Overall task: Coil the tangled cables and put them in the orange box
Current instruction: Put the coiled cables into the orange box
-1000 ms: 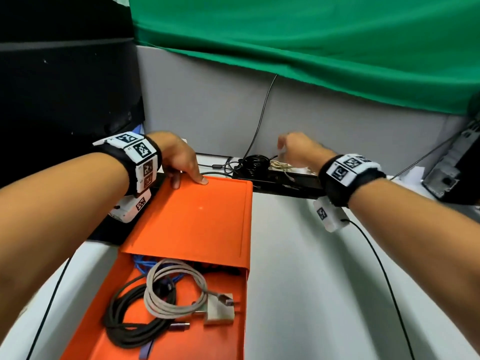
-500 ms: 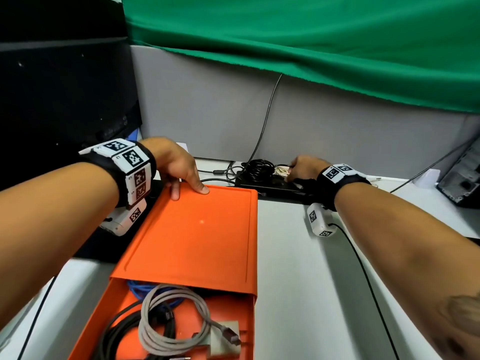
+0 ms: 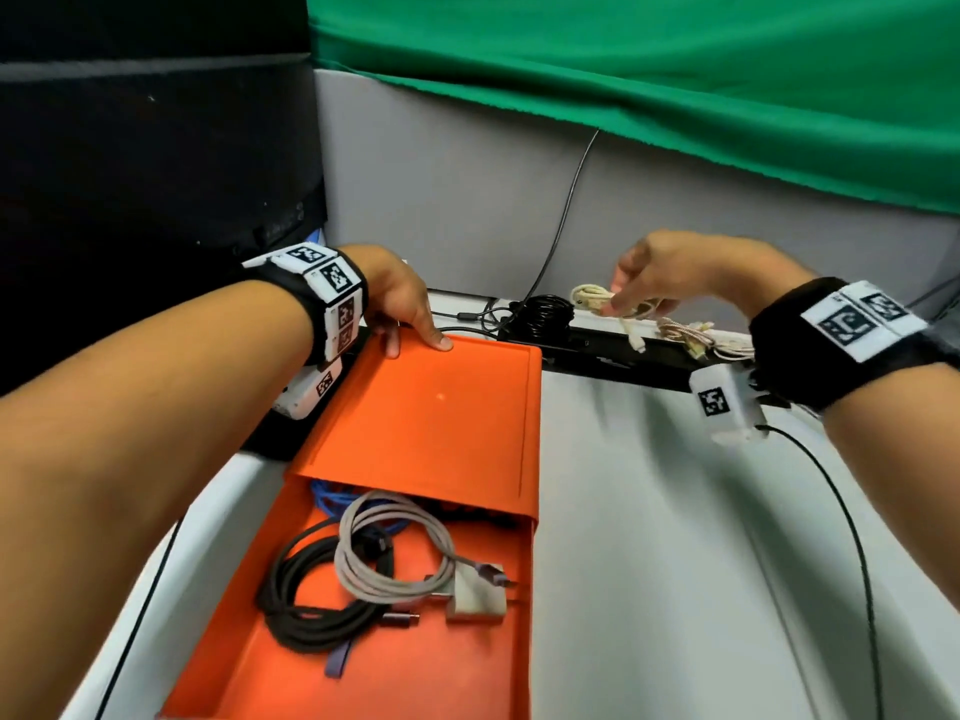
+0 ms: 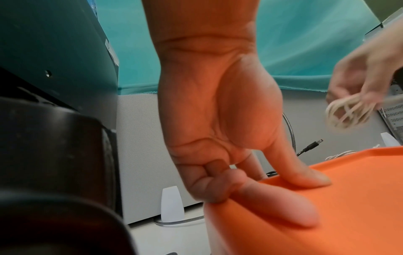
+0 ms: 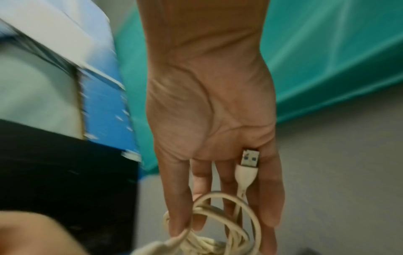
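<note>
Head view. The orange box (image 3: 363,641) lies on the pale desk (image 3: 675,589) at 6 o'clock, its sliding orange lid (image 3: 431,418) pushed toward 12 o'clock so that the near half stands open. Inside lie a coiled black cable (image 3: 306,605), a coiled grey cable (image 3: 384,558) overlapping it, a white charger block (image 3: 475,597) at the grey cable's end, and a blue cable (image 3: 337,498) partly under the lid. The left hand (image 3: 400,304), at 10 o'clock, grips the lid's far corner: thumb flat on top, remaining fingers (image 4: 209,188) curled over the edge. The right hand (image 3: 675,272), at 1 o'clock, is raised above the desk and pinches a loosely coiled cream cable (image 3: 597,298), fingers (image 5: 181,207) closed on the loops; its USB plug (image 5: 250,157) rests against the palm side of the fingers. Below the right hand, along the desk's far edge, sit a black power strip (image 3: 613,350), a small coiled black cord (image 3: 545,311) and a tangle of braided pale cables (image 3: 691,337).
</note>
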